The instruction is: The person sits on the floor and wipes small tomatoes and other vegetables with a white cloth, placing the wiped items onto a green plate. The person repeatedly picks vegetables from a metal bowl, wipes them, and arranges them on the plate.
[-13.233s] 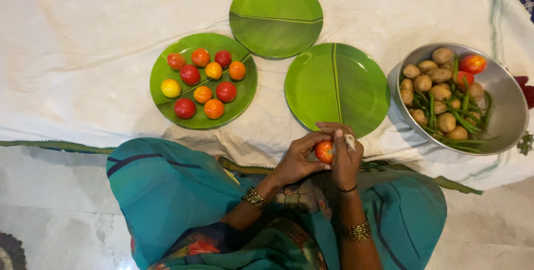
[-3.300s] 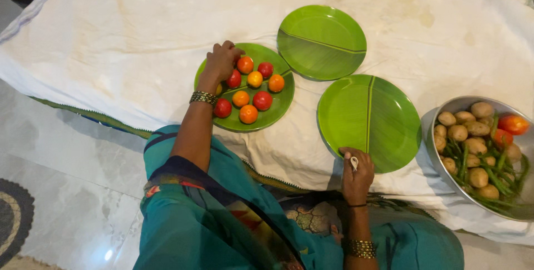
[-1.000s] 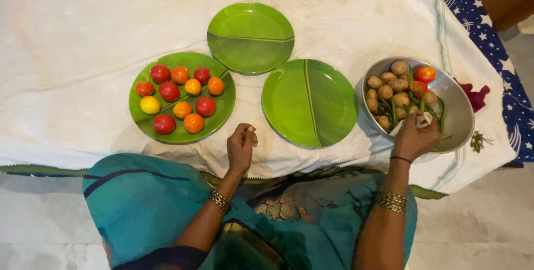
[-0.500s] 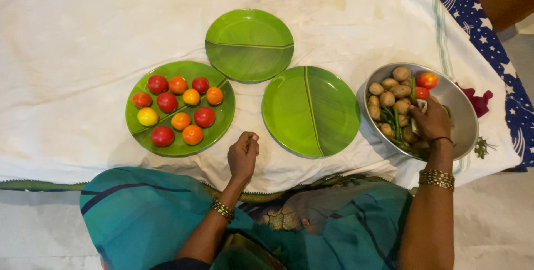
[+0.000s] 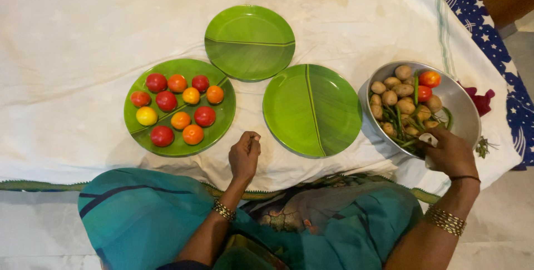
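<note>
- Head view: right hand (image 5: 451, 156) at the near rim of the steel bowl (image 5: 464, 109), fingers curled around a small white cloth (image 5: 429, 140); whether it also holds anything from the bowl cannot be told.
- Bowl sits at the right on the white sheet (image 5: 83, 36), holding potatoes (image 5: 405, 106), green beans (image 5: 398, 122) and two tomatoes (image 5: 430, 78) at its far side.
- Left hand (image 5: 245, 156) rests on the sheet in a loose fist, holding nothing visible, near the front edge between two plates.
- Left green plate (image 5: 222, 122) carries ten tomatoes, red, orange and yellow.
- Middle green plate (image 5: 250, 42) and right green plate (image 5: 311, 110) bare, rims close together.
</note>
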